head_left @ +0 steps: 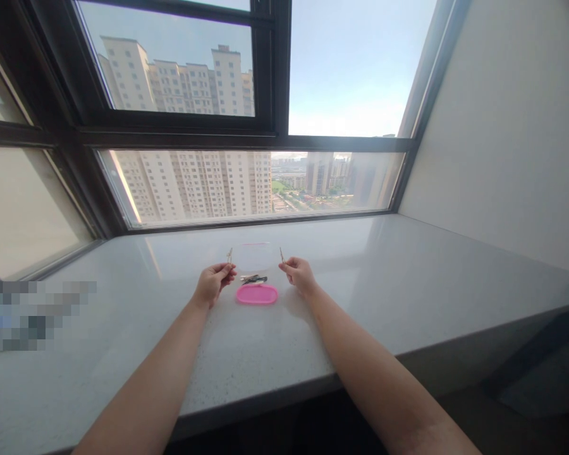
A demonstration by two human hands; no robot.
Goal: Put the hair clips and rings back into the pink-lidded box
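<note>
My left hand is closed in a pinch and holds up a small gold-coloured metal piece, thin and forked in outline. Opposite it, my right hand pinches another slim gold-coloured piece that points upward. Both pieces are too small to name. Between the hands lies a little pile of black and light-coloured slim pieces. Just on the near side of the pile is a pink oval tray. Behind the pile is a clear plastic container with a pink line along its far edge.
All of this rests on a pale speckled counter, whose front edge runs close to my forearms. Dark-framed windows rise behind it, with tall buildings outside. A white wall stands on the right. A blurred patch covers something at the left.
</note>
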